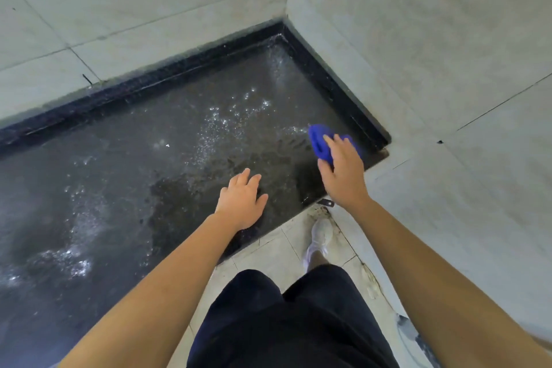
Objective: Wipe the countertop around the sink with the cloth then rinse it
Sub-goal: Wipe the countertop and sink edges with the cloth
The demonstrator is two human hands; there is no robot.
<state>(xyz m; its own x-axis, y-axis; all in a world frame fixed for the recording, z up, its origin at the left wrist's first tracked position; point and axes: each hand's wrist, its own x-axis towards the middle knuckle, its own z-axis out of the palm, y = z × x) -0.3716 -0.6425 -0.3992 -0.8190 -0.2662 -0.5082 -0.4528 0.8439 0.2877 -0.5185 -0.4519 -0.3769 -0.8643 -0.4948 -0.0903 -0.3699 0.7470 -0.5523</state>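
Cloth (319,140) bunched under right hand (343,172), fingers curled on it; left hand (242,202) spread flat on wet countertop (134,188). Risk: left palm slipping on water film.

Dim, soft-focus, glare on wet countertop (149,158)

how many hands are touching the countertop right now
2. The left hand lies flat, fingers spread, on the wet dark countertop near its front edge. The right hand presses the blue cloth onto it near the right-hand wall.

Cloth (321,140) on countertop (149,173), seemingly rightward.
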